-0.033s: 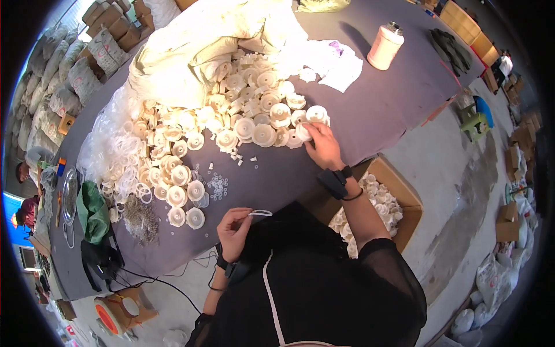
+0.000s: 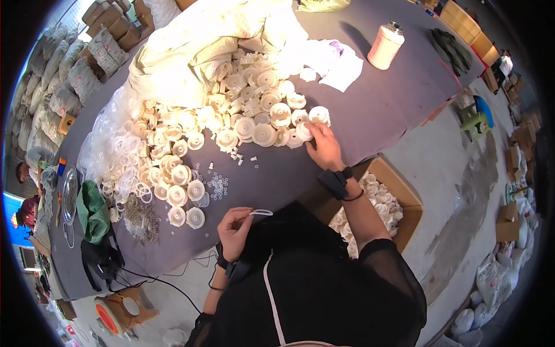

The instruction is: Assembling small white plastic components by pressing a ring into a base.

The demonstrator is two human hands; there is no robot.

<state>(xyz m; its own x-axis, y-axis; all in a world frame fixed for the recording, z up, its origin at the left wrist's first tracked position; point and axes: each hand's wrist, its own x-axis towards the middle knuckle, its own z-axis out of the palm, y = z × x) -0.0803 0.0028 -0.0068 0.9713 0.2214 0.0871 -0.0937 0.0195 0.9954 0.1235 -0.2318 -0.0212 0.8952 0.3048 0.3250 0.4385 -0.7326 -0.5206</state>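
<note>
The fingers of the left hand (image 2: 234,234) are pinched together on a thin white ring (image 2: 264,212), which is held near the front edge of the gray-covered table (image 2: 378,110). By the right hand (image 2: 325,151), a cream flanged plastic wheel (image 2: 302,132) is touched at the right side of the wheel pile (image 2: 264,134); whether it is clamped cannot be told.

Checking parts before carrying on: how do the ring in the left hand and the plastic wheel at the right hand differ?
The ring is a thin loop with an open middle; the plastic wheel is a bulkier disc. The ring is pinched in the left hand, away from the pile; the plastic wheel is at the pile's edge, against the right hand. Both are whitish.
</note>
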